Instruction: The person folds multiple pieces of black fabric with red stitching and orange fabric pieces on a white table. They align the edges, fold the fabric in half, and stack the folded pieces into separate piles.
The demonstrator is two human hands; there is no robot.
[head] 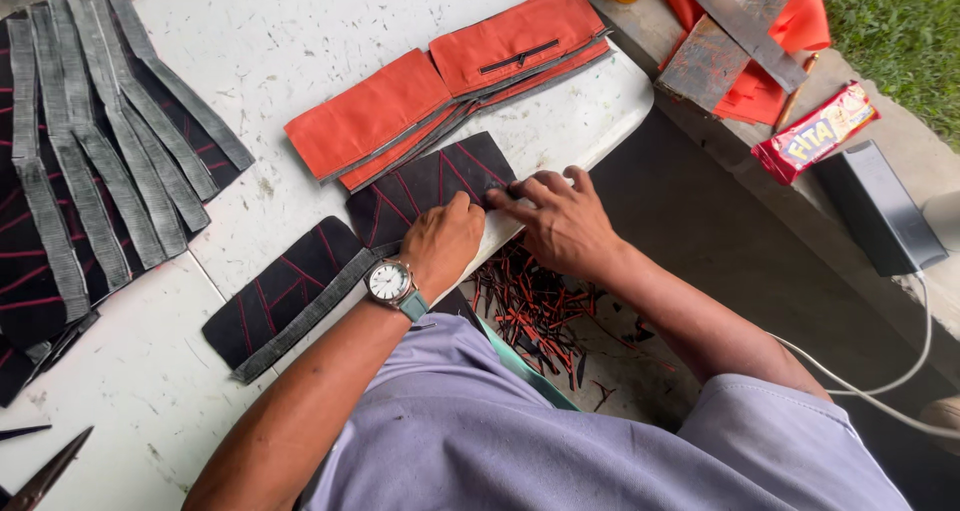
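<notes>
My left hand (pixel 442 241), with a wristwatch (pixel 390 282) on its wrist, presses down on a black fabric panel with red stitched lines (pixel 425 186) at the white table's near edge. My right hand (pixel 560 221) pinches the same panel's right edge with its fingertips. A second black panel with red lines (pixel 275 296) lies to the left, joined by a grey zipper strip (pixel 310 316).
Orange fabric pieces with grey zippers (pixel 450 81) lie beyond the hands. Several grey zipper strips (pixel 100 141) lie on black fabric at the left. Red and black scraps (pixel 535 311) cover the floor. Scissor tips (pixel 45 471) show bottom left. A snack packet (pixel 815 133) and dark box (pixel 880 206) sit at the right.
</notes>
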